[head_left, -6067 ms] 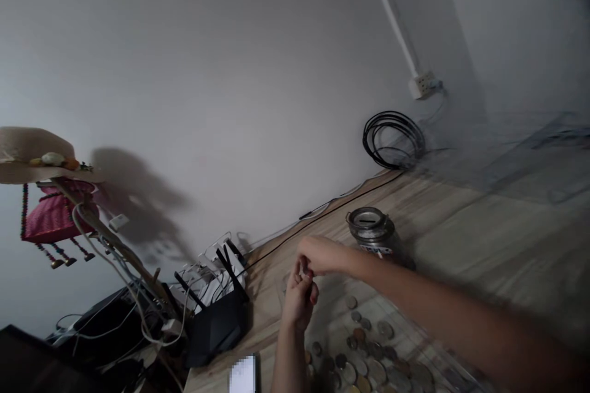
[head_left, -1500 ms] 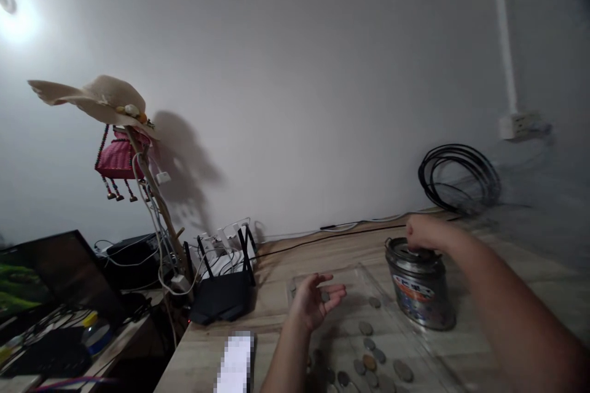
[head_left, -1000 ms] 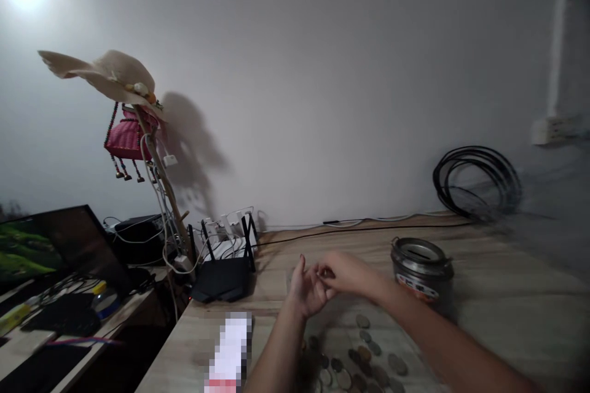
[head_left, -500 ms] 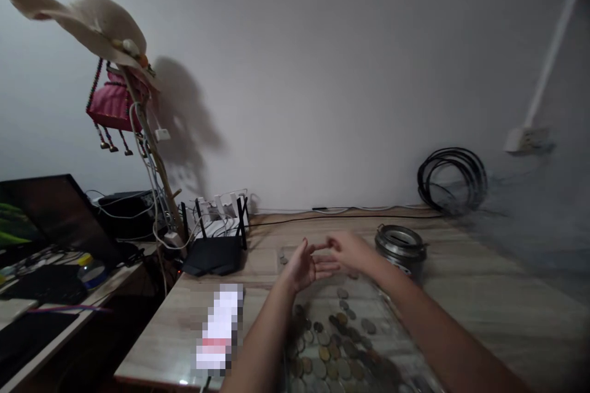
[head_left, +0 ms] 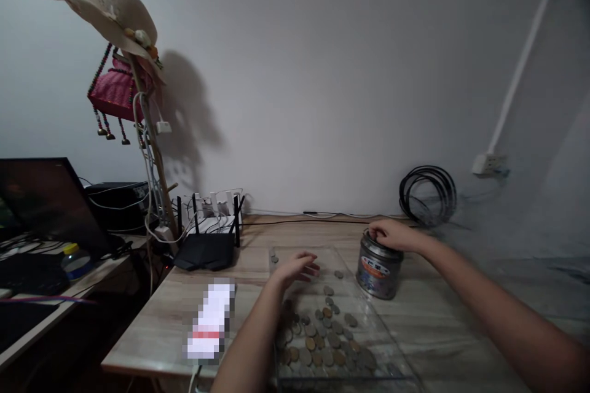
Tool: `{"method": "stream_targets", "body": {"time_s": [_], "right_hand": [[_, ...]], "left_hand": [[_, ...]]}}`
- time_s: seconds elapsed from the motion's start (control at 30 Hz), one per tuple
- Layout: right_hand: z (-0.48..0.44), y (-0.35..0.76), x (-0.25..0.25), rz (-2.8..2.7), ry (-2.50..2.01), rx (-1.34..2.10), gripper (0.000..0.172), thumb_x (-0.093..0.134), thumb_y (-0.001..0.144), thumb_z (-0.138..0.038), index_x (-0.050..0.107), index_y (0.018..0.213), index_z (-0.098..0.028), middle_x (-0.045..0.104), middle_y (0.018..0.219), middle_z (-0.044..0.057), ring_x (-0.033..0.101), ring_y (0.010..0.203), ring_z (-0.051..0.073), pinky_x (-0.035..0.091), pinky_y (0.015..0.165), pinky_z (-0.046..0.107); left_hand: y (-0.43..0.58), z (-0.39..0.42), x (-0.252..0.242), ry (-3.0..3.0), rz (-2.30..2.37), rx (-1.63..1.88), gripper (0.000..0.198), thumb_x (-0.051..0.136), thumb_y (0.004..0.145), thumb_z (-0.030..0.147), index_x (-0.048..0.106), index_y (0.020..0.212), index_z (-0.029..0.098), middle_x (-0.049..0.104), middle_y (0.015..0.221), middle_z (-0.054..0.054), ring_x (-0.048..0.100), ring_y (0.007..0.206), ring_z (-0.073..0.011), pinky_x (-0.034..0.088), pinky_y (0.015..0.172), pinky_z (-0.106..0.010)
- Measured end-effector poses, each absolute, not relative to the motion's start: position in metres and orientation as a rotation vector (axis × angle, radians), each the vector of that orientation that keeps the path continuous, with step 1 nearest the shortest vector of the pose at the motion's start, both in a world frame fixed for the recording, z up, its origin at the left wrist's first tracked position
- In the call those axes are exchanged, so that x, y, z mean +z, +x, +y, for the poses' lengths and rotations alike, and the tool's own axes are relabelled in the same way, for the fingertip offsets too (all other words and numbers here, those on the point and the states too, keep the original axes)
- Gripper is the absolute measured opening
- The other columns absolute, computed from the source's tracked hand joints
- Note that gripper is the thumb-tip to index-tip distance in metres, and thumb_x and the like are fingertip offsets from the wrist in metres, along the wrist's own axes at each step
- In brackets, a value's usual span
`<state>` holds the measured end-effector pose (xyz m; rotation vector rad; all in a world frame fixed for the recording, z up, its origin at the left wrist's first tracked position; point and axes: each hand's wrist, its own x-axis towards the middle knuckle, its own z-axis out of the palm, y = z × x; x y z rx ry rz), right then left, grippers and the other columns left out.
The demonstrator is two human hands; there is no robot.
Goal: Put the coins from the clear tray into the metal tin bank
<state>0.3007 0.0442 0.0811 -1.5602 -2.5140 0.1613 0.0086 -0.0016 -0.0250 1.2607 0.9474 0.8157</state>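
Observation:
A metal tin (head_left: 378, 270) with a slotted lid stands on the wooden table (head_left: 461, 313). My right hand (head_left: 389, 234) rests on top of the tin, fingers pinched at the lid; whatever they hold is too small to see. My left hand (head_left: 297, 267) hovers palm-up over a clear tray (head_left: 369, 331), fingers loosely spread; I cannot see anything in it. Several coins (head_left: 322, 338) lie scattered in the tray, below and behind the left hand.
A black router (head_left: 205, 249) sits at the table's back left. A blurred flat object (head_left: 209, 319) lies near the front left edge. A cable coil (head_left: 428, 193) leans on the wall. A hat stand (head_left: 138, 104) and a monitor (head_left: 41, 196) are to the left.
My right hand left my left palm and moved right onto the tin's lid. My left hand stayed above the tray. The camera tilted down, showing more coins.

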Motion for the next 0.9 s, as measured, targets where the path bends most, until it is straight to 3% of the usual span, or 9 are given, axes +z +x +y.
{"method": "stream_targets", "body": {"time_s": [0.23,0.47,0.7,0.8,0.9], "right_hand": [[0.048,0.313,0.087,-2.649,-1.515,0.091,0.018,0.043,0.063,-0.009,0.058,0.072,-0.014,0.06,0.069,0.003,0.048,0.064,0.012,0.032,0.057,0.02],[0.037,0.289,0.108,-2.777,-1.748,0.014,0.022,0.048,0.06,-0.009,0.066,0.072,-0.014,0.063,0.068,0.004,0.05,0.06,0.012,0.034,0.055,0.021],[0.032,0.27,0.123,-2.708,-1.882,-0.015,0.015,0.056,0.054,-0.009,0.068,0.063,-0.011,0.063,0.061,0.005,0.051,0.053,0.012,0.038,0.055,0.024],[0.022,0.278,0.137,-2.648,-1.847,-0.012,0.017,0.055,0.057,-0.007,0.068,0.066,-0.012,0.064,0.064,0.005,0.055,0.056,0.014,0.039,0.056,0.024],[0.004,0.277,0.139,-2.518,-1.74,-0.109,0.027,0.046,0.069,-0.01,0.068,0.086,-0.01,0.066,0.085,0.013,0.059,0.075,0.019,0.041,0.067,0.028]], "left_hand": [[0.003,0.001,-0.03,1.302,1.048,0.822,0.047,0.058,0.068,0.048,0.052,0.105,0.019,0.061,0.096,-0.01,0.059,0.078,-0.0171,0.04,0.067,-0.028],[0.0,0.013,-0.043,1.331,1.175,0.824,0.039,0.064,0.066,0.042,0.054,0.094,0.017,0.059,0.075,-0.004,0.057,0.062,-0.0128,0.038,0.06,-0.024],[0.005,0.017,-0.049,1.415,1.323,0.844,0.049,0.059,0.071,0.042,0.043,0.11,0.018,0.051,0.058,0.004,0.051,0.05,-0.0109,0.038,0.054,-0.024],[0.007,0.018,-0.047,1.496,1.404,0.807,0.043,0.052,0.075,0.042,0.046,0.109,0.015,0.054,0.062,0.0,0.054,0.057,-0.014,0.042,0.059,-0.028],[0.013,0.015,-0.045,1.629,1.464,0.759,0.041,0.05,0.076,0.042,0.052,0.104,0.014,0.061,0.083,-0.009,0.058,0.083,-0.0216,0.044,0.075,-0.035]]}}
